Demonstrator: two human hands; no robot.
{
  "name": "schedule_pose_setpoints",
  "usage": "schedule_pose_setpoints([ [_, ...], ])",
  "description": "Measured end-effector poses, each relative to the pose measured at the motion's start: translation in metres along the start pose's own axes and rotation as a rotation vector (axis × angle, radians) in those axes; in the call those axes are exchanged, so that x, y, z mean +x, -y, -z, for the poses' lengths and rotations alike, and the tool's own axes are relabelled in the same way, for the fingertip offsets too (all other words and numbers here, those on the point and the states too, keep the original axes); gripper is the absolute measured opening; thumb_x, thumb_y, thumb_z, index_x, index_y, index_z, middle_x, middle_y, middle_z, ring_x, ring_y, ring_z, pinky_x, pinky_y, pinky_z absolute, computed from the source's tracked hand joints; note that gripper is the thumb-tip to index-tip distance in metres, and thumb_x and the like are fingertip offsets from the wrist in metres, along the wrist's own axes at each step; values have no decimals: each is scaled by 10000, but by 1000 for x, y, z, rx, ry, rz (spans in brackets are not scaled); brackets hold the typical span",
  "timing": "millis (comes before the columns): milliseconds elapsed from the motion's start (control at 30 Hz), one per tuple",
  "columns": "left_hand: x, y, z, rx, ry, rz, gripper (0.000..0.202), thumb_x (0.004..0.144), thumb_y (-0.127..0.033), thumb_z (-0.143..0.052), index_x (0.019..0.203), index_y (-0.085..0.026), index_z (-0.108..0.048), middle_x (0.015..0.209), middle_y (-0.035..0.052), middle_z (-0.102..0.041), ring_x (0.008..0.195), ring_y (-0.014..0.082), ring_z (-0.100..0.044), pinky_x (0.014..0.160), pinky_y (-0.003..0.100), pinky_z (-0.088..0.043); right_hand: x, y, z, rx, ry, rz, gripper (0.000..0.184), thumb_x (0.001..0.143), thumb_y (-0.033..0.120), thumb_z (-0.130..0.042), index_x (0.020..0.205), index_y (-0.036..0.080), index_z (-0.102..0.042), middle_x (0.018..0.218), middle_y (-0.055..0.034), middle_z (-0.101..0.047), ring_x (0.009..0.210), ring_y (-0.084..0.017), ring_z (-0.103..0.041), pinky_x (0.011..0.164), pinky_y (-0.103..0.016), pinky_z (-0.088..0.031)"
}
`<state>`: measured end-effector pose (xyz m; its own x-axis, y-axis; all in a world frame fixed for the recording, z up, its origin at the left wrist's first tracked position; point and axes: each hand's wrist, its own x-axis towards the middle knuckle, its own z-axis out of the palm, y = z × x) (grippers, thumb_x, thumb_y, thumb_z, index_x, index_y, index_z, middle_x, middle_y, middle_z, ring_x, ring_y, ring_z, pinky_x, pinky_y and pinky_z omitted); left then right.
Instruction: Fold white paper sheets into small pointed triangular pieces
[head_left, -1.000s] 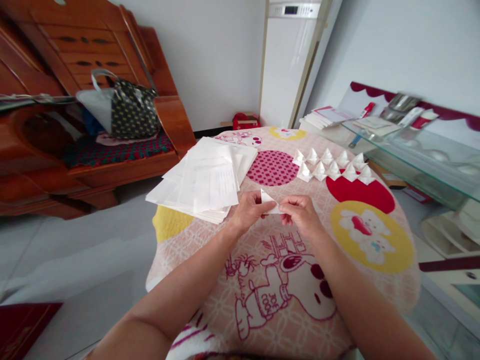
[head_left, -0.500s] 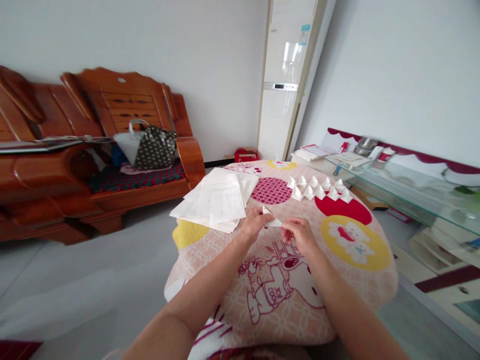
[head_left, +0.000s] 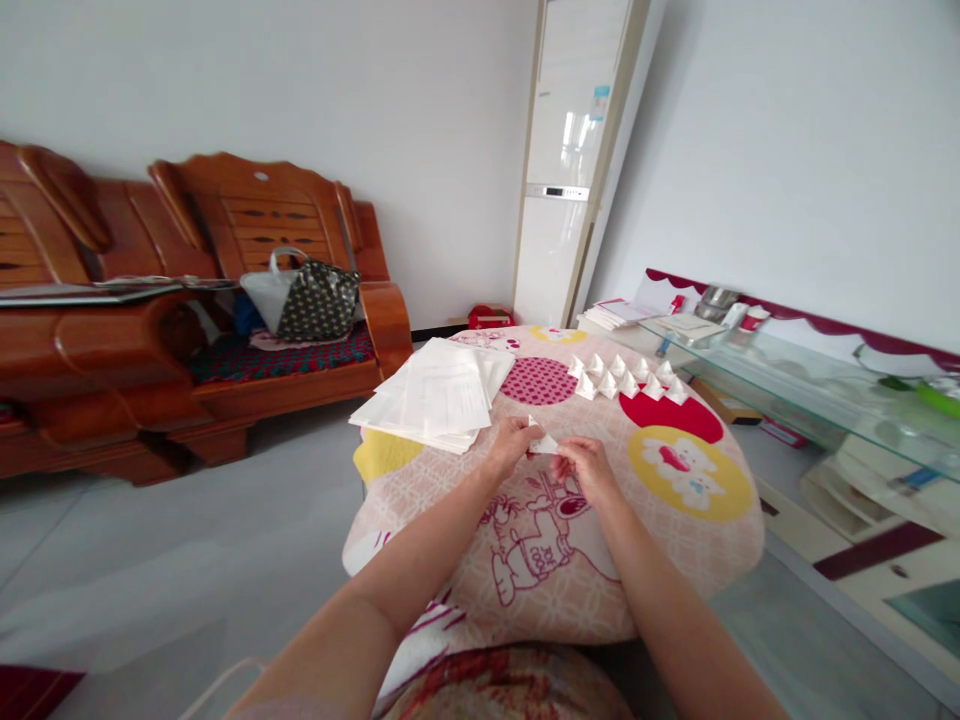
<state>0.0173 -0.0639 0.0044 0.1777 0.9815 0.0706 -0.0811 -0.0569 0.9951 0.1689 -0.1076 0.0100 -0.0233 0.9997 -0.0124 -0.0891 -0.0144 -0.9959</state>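
Both my hands pinch one small folded piece of white paper (head_left: 545,441) just above the table. My left hand (head_left: 511,446) grips its left end and my right hand (head_left: 583,462) its right end, fingers closed on it. The table (head_left: 697,540) is covered by a pink cartoon-print cloth. A loose stack of white paper sheets (head_left: 435,396) lies to the left of my hands. Several small folded paper pieces (head_left: 622,376) stand in two rows beyond my hands, toward the far right of the table.
A wooden sofa (head_left: 187,300) with a patterned bag (head_left: 311,297) stands to the left across grey floor. A tall white air conditioner (head_left: 571,165) is in the corner. A glass shelf (head_left: 810,375) with books and cups runs along the right wall.
The head camera has tilted up and drawn back, so table and hands look smaller and more of the room shows. Both hands keep their grip on the folded paper.
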Motion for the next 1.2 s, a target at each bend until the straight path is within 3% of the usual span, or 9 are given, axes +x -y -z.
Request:
schedule_pose_setpoints([
  [133,0,3,1,45,5,4,439,891,-356,-559,473,-222,-549,451,7,-506,417,126,-422,459,270,-333,0,-1,4,-5,13,13,204,609,362,-654,521,178,-662,485,-29,-638,370,-126,-545,360,-219,-397],
  [300,-1,4,1,61,70,25,468,941,-453,-528,547,-215,-610,495,37,-599,443,138,-488,472,262,-399,1,-2,7,0,-9,14,201,612,360,-660,531,176,-663,464,-23,-617,350,-119,-513,332,-214,-351],
  [433,2,-2,6,-136,129,96,422,902,-513,-575,666,-175,-666,639,72,-688,561,155,-607,505,240,-457,2,-3,10,84,-3,20,215,635,368,-683,540,181,-637,465,-13,-603,347,-117,-499,330,-221,-350],
  [600,3,-11,13,-397,273,148,475,792,-569,-726,988,-136,-731,956,115,-750,687,159,-686,507,218,-480,4,-4,12,184,47,-11,236,687,409,-689,626,184,-655,470,-2,-593,358,-129,-506,343,-236,-392],
  [767,-3,-13,12,-390,345,80,559,695,-582,-858,984,-114,-755,885,95,-738,644,117,-646,525,194,-466,4,-6,12,207,138,-39,237,692,404,-714,661,172,-681,486,3,-602,357,-127,-519,333,-229,-389],
  [1000,-1,-8,10,-366,230,90,543,630,-596,-893,873,-125,-776,759,42,-697,610,97,-594,504,182,-432,5,-11,9,140,90,-68,363,691,505,-773,787,160,-710,575,-7,-673,389,-123,-567,338,-211,-399],
  [1200,2,-3,11,-369,150,139,469,669,-552,-870,805,-118,-756,776,68,-724,630,109,-605,514,193,-439,2,-9,6,32,92,-31,501,659,537,-841,949,139,-749,663,-26,-720,431,-117,-605,364,-192,-415],
])
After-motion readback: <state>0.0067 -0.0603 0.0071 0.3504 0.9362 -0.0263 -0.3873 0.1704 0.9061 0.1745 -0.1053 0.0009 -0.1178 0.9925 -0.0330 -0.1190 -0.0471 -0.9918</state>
